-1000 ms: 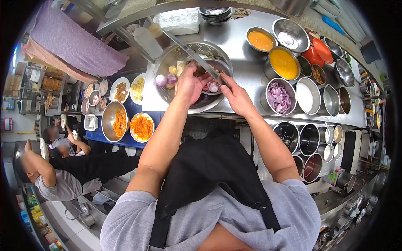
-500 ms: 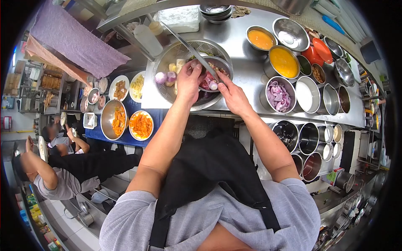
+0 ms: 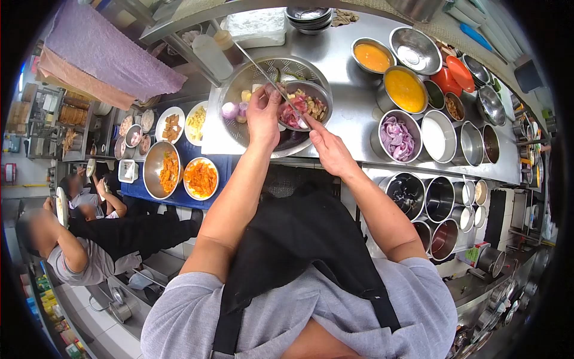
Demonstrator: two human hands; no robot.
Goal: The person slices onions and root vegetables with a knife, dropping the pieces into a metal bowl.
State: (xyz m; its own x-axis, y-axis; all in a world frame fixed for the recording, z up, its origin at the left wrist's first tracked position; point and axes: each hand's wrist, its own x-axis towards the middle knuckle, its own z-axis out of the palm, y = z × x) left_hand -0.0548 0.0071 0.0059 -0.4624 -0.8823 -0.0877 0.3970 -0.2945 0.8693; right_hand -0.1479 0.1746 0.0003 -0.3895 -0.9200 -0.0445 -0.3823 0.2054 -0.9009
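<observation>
- While the right hand (image 3: 330, 149) grips the handle end of a long knife (image 3: 260, 70), the blade slants away over a perforated metal colander (image 3: 241, 76), passing beside the fingers of the other hand.
- Left hand (image 3: 265, 122): raised over the colander, fingers bent and drawn close together near the blade; whether a piece is pinched between them cannot be told.
- Small metal bowl (image 3: 325, 93): set within the colander, under the blade, and containing reddish-pink pieces (image 3: 291, 112) and tan to brown pieces (image 3: 315, 107). These represent the portion already cut, by appearance.
- Purple-skinned bulbs (image 3: 229, 110): in the colander, outside the small bowl, apparently whole. With the pale yellow chunks (image 3: 246, 95) near them, they form the portion lying apart from the cut pieces; the cutting is thus judged to be partway along, its exact extent uncertain.
- Metal counter (image 3: 353, 90): supports the colander. To the right stand a pot of sliced purple onion (image 3: 396, 137), a pot of yellow liquid (image 3: 406, 90) and a bowl of orange liquid (image 3: 372, 58).
- Left margin: a bowl of orange pieces (image 3: 170, 173) beside a plate of similar pieces (image 3: 201, 179); beyond, another person (image 3: 75, 254) raises a plate.
</observation>
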